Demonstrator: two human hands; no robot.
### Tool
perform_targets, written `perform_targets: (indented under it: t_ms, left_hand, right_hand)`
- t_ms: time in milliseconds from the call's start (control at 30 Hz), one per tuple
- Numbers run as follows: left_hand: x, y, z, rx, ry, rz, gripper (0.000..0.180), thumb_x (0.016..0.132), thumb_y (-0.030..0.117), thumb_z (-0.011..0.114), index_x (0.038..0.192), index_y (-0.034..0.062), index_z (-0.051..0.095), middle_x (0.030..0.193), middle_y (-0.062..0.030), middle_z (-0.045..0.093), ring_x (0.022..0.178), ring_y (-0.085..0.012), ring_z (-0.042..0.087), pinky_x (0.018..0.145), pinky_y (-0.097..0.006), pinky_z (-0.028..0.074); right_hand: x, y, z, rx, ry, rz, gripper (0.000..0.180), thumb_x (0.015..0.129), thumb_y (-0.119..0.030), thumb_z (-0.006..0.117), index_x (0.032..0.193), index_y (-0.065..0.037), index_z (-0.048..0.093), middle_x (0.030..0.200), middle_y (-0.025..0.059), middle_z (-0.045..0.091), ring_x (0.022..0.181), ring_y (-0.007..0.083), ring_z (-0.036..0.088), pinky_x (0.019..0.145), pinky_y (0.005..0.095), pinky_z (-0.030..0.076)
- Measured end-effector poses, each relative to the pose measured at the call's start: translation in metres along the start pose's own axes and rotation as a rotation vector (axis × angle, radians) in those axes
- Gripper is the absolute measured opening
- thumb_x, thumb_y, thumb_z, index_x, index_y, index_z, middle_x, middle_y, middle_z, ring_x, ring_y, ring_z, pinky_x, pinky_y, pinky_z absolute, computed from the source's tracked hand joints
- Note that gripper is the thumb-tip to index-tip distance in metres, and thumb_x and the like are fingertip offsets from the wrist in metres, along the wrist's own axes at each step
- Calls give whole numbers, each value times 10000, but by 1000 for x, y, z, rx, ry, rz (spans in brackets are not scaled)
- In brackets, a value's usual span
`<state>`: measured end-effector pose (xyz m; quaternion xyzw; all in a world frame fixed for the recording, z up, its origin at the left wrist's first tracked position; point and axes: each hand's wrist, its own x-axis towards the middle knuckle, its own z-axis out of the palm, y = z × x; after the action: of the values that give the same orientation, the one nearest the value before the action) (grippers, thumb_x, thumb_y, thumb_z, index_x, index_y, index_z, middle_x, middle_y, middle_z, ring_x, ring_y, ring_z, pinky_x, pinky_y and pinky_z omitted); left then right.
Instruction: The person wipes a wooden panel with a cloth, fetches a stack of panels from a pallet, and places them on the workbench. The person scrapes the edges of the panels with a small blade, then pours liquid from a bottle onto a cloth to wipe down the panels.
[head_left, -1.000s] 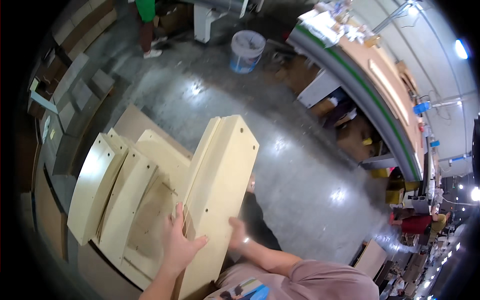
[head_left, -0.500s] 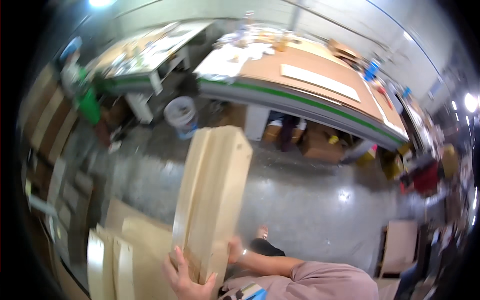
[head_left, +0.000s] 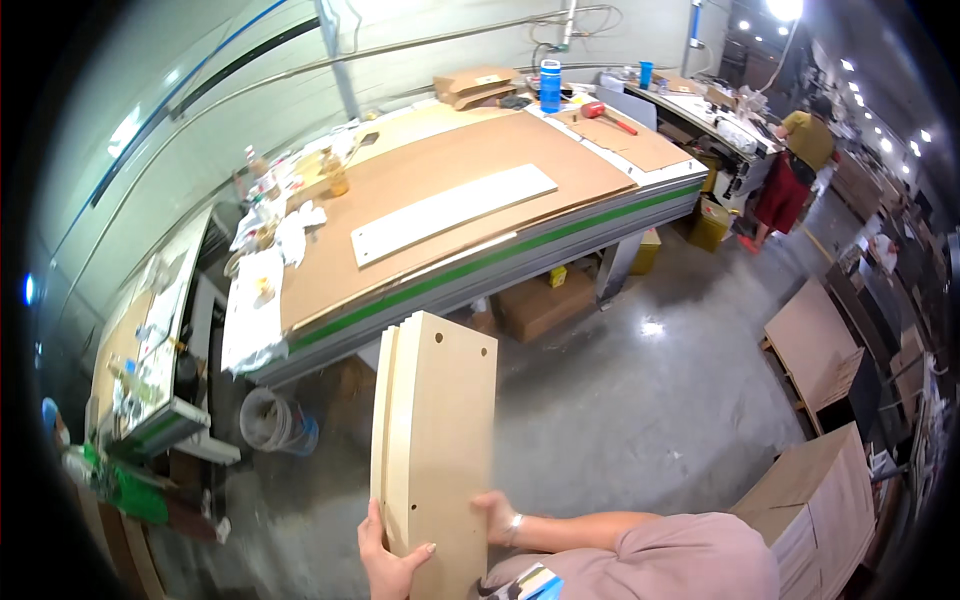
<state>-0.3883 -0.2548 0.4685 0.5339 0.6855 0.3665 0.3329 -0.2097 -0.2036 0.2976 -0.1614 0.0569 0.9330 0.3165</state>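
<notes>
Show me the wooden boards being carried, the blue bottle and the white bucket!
wooden boards [head_left: 440, 430], head view, middle of the front board's face.
blue bottle [head_left: 550, 88], head view, middle of its body.
white bucket [head_left: 270, 420], head view, its side wall.

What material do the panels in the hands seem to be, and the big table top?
The panels look like pale, smooth wood board, perhaps laminated: flat faces, drilled holes, stacked edges showing. The left hand and right hand grip them. The table top looks like matte brown fibreboard, with a green edge strip.

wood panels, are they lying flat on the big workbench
No, the wood panels are held upright over the floor by the left hand and right hand, in front of the workbench.
</notes>
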Motion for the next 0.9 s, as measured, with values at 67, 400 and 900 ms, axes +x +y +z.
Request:
perform_targets:
  t_ms: [67,400,900]
  left_hand:
    - [61,-9,4,-29,-72,21,1060,498,60,826,1426,-93,336,1244,-165,477,1154,-266,525,1004,-375,429]
    - [358,39,59,-13,-482,182,1051,473,54,866,1413,-35,405,1188,-147,499,1142,-254,529,1009,-355,429]
    - [660,282,204,-740,-425,178,977,625,134,820,1444,-51,320,1302,-179,529,1165,-237,536,952,-333,459]
  right_hand:
    - [25,-31,9,13,35,-118,585,652,-236,649,1174,24,600,1165,176,642,1077,326,605,983,469,450]
    - [127,-212,66,313,116,-465,370,658,-138,579,991,22,605,1114,204,618,1089,373,569,1056,536,387]
    - [142,-677,301,-406,256,-706,459,812,-250,500,1179,14,577,1196,191,613,1099,334,584,991,510,444]
